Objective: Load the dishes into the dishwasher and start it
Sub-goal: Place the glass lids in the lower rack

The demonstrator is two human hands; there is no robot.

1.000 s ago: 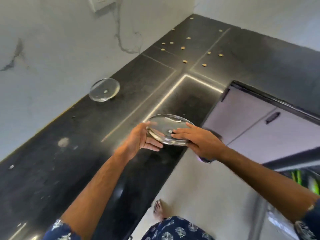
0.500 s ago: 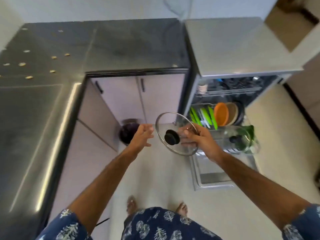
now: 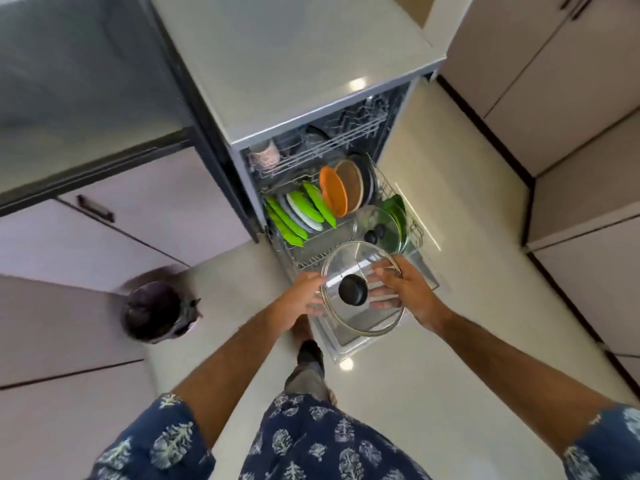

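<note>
Head view: a glass lid (image 3: pixel 362 289) with black knob is held above the open dishwasher's (image 3: pixel 311 109) pulled-out lower rack (image 3: pixel 414 230), rim pinched by the right hand (image 3: pixel 407 289), left hand (image 3: pixel 301 297) fingers spread at its edge.

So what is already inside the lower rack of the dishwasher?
The lower rack holds green plates, an orange plate, a brown plate and a glass lid. Its front part is covered by the held lid.

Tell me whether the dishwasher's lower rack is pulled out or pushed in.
Pulled out. The wire lower rack sits forward of the white dishwasher body over the lowered door, with its green and orange plates exposed from above.
</note>
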